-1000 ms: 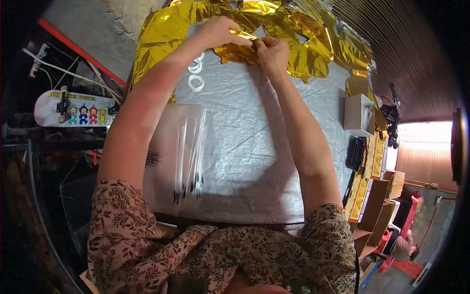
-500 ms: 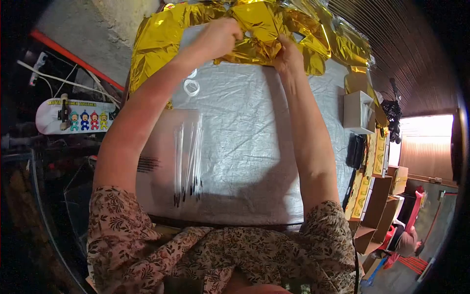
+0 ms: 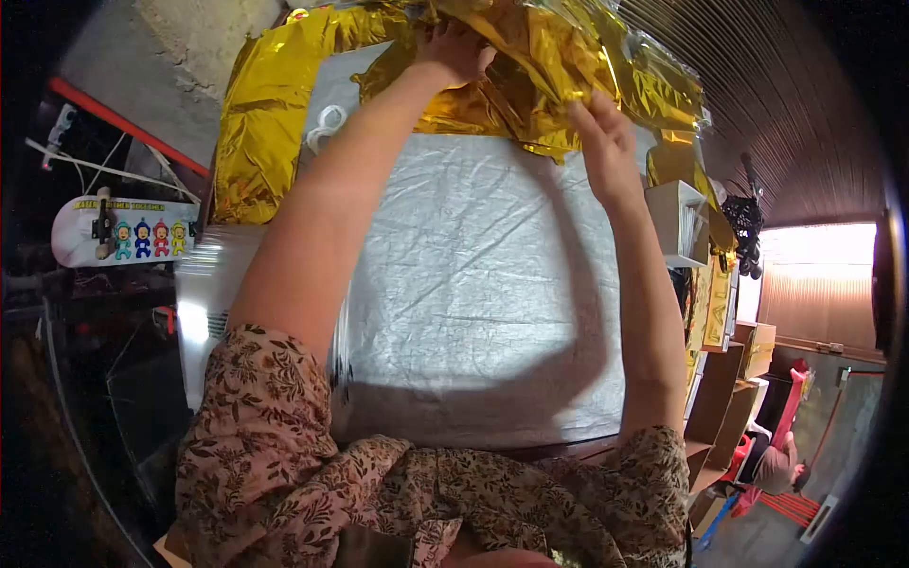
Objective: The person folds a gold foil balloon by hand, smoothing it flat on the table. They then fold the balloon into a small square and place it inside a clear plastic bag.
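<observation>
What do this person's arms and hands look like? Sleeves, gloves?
Left hand and right hand are bare: no gloves, no watch or bracelet visible. Left sleeve and right sleeve are short and loose, pinkish beige with a darker leafy print.

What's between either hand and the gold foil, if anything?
Nothing visible. The left hand lies against the foil, fingers spread; the right hand is at a raised part of it, apparently pinching.

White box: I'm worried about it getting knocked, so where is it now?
In the head view, the white box sits near the right edge of the silver-covered table, just right of the right forearm, with gold foil just beyond it.
</observation>
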`<state>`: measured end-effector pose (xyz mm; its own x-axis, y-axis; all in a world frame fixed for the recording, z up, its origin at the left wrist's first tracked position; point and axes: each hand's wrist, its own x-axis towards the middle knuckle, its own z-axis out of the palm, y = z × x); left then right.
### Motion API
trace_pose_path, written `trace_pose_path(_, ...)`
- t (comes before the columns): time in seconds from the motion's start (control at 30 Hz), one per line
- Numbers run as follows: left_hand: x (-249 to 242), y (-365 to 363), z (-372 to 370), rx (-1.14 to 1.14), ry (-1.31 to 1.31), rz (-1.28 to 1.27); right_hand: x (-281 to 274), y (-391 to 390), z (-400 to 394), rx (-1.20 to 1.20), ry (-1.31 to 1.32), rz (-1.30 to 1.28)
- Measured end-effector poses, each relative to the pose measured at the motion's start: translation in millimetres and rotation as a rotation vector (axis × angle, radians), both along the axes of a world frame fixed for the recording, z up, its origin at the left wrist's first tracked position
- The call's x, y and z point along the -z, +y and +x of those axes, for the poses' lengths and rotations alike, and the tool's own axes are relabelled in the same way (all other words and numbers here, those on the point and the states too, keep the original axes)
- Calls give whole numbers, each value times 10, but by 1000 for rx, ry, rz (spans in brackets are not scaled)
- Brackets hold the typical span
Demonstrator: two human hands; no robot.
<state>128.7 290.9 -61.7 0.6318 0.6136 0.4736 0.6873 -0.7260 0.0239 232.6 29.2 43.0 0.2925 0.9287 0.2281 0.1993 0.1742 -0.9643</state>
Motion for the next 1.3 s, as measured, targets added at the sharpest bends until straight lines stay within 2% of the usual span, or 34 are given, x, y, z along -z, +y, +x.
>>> trace_pose_path(0.03, 344, 298, 51, 154, -18, -69, -81, -199, -98, 1, 2, -6)
trace_pose_path(0.1, 385, 551, 115, 106, 6, -133, -194, -599, -261, -67, -192, -63)
trace_pose_path(0.17, 336, 729, 205, 7, 51, -244, -289, -1008, -387, -174, -619, -16)
trace_pose_path(0.23, 151, 764, 249, -88, 98, -352, -276, -1367, -556, -341, -658, -37)
trace_pose_path(0.27, -219, 141, -125, 219, -127, -271, -183, -1525, -614, -399, -681, -22)
trace_pose_path(0.3, -639, -76, -287, 274, -23, -543, -78, -1686, -669, -456, -702, -9)
trace_pose_path(0.37, -786, 4, -58, 49, 77, -680, -46, -1950, -773, -582, -671, -100)
trace_pose_path(0.43, -891, -6, -38, 85, 56, -718, 58, -2206, -859, -616, -767, -15)
trace_pose_path(0.47, -939, -22, -68, 114, 33, -759, 69, -2308, -861, -616, -782, -56)
trace_pose_path(0.5, -766, 234, -12, 114, 38, -764, 73, -2404, -864, -619, -790, -102)
trace_pose_path(0.57, -150, 816, 215, 253, 248, -431, 121, -2492, -797, -565, -764, -159)
trace_pose_path(0.6, -565, 212, 31, 25, -124, -554, 145, -2578, -808, -564, -799, -212)
trace_pose_path(0.63, -583, 83, -69, 23, -121, -554, 157, -2616, -841, -566, -795, -211)
trace_pose_path(0.7, -492, -40, -396, 356, -415, -310, 160, -2712, -977, -470, -906, -246)
trace_pose_path(0.73, -246, 411, -450, 474, 205, 101, 109, -2733, -1006, -444, -878, -309)
trace_pose_path(0.8, -1036, -732, -1061, 253, -8, -514, -17, -2716, -945, -483, -744, -334)
trace_pose_path(0.9, -1053, -1558, -1705, 313, 33, -481, -99, -2706, -748, -443, -534, -344)
trace_pose_path(0.97, -1030, -2076, -1989, 295, 75, -485, -148, -2623, -886, -309, -543, -252)
trace_pose_path(1.0, -925, -2274, -2100, 305, 102, -369, -87, -2571, -957, -318, -546, -240)
trace_pose_path(1.03, -848, -2393, -2178, 314, 128, -253, 50, -2515, -1029, -261, -795, -235)
trace_pose_path(1.07, -818, -2471, -2217, 302, 126, -246, 172, -2509, -1084, -200, -1042, -227)
trace_pose_path(1.17, -750, -2548, -2383, 329, 88, -344, 389, -2525, -1171, -258, -1198, -220)
trace_pose_path(1.23, -714, -2343, -2508, 389, -39, -317, 368, -2554, -1187, -285, -1202, -183)
trace_pose_path(1.27, -761, -2230, -2610, 407, -126, -423, 374, -2579, -1212, -268, -1207, -209)
trace_pose_path(1.3, -813, -2061, -2743, 393, -124, -411, 376, -2594, -1242, -252, -1211, -234)
